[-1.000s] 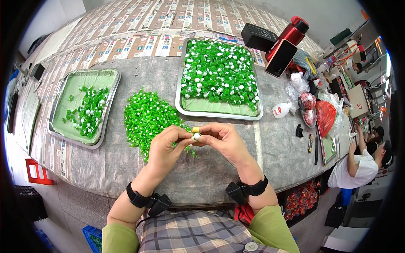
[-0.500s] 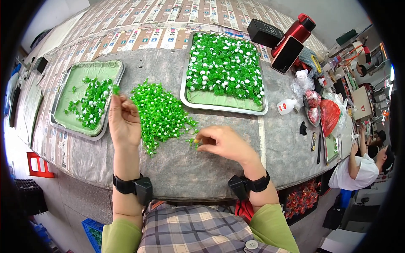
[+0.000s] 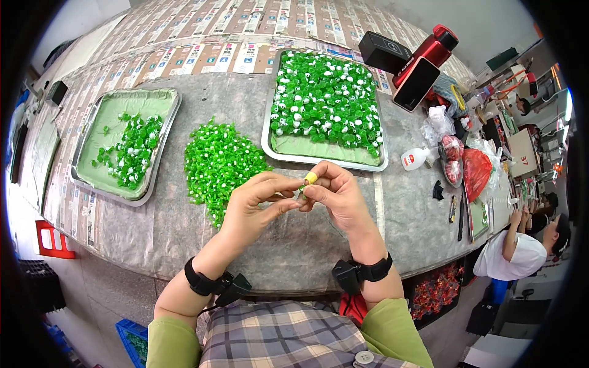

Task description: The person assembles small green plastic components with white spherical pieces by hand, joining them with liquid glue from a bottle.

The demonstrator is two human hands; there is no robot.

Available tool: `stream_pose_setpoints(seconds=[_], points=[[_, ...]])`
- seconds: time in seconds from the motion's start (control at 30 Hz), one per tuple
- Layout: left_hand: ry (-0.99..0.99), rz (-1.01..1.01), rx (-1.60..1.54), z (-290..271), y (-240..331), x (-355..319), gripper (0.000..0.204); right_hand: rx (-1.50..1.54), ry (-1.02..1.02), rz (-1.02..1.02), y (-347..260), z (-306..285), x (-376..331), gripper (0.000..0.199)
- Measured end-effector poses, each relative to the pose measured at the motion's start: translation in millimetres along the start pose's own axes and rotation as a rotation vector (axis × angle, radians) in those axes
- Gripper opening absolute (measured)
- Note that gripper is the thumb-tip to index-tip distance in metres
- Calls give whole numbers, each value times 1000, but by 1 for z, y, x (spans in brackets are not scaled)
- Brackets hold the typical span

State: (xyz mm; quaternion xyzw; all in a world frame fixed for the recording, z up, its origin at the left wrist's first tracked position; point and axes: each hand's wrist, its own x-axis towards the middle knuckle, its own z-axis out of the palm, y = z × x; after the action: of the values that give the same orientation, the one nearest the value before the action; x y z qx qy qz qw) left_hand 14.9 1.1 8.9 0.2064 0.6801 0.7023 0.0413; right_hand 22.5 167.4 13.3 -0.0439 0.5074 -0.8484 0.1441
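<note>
My left hand [image 3: 257, 199] and my right hand [image 3: 340, 199] meet fingertip to fingertip in front of my chest. Both are closed in a pinch around a small green plastic piece [image 3: 302, 194], mostly covered by the fingers. A yellow band [image 3: 311, 178] wraps my right index finger. Just beyond my left hand lies a heap of small green pieces with white dots [image 3: 221, 162]. Left of it, a metal tray [image 3: 92, 156] lined in green holds a loose cluster of green-and-white pieces [image 3: 135, 150]. A second tray [image 3: 325, 162], farther off, is densely covered with similar pieces [image 3: 325, 101].
Right of the far tray are a white bottle [image 3: 415, 159], a phone [image 3: 416, 81] against a red flask [image 3: 429, 52], and a black box [image 3: 384, 50]. Bags, including a red one [image 3: 477, 172], crowd the table's right side. A co-worker in white [image 3: 509, 251] sits beyond.
My left hand has come from beside the left tray, where it held a green piece up, to my right hand. My right hand has risen slightly, and the fingertips now meet.
</note>
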Motion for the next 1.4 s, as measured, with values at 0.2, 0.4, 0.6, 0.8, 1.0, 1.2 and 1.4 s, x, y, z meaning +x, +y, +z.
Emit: stream_pose_setpoints(seconds=[0.2, 0.4, 0.6, 0.8, 1.0, 1.2, 1.4], points=[[-1, 184, 174, 2, -3, 2, 25, 33, 39, 35, 8, 2, 0, 12], [144, -131, -254, -4, -5, -3, 11, -291, 283, -282, -9, -14, 0, 11], [271, -264, -488, -12, -9, 1, 16, -864, 1228, -1002, -51, -117, -25, 26], [279, -284, -510, -10, -9, 3, 18, -1359, 1280, -325, -35, -202, -36, 46], [207, -376, -591, -11, -9, 4, 15, -857, 1052, -558, -44, -147, -20, 34], [132, -477, -680, -11, -9, 4, 19, -535, 680, -616, -47, -59, -13, 31], [50, -520, -719, -10, -11, 3, 21, -528, 531, -690, -38, -25, -16, 35]])
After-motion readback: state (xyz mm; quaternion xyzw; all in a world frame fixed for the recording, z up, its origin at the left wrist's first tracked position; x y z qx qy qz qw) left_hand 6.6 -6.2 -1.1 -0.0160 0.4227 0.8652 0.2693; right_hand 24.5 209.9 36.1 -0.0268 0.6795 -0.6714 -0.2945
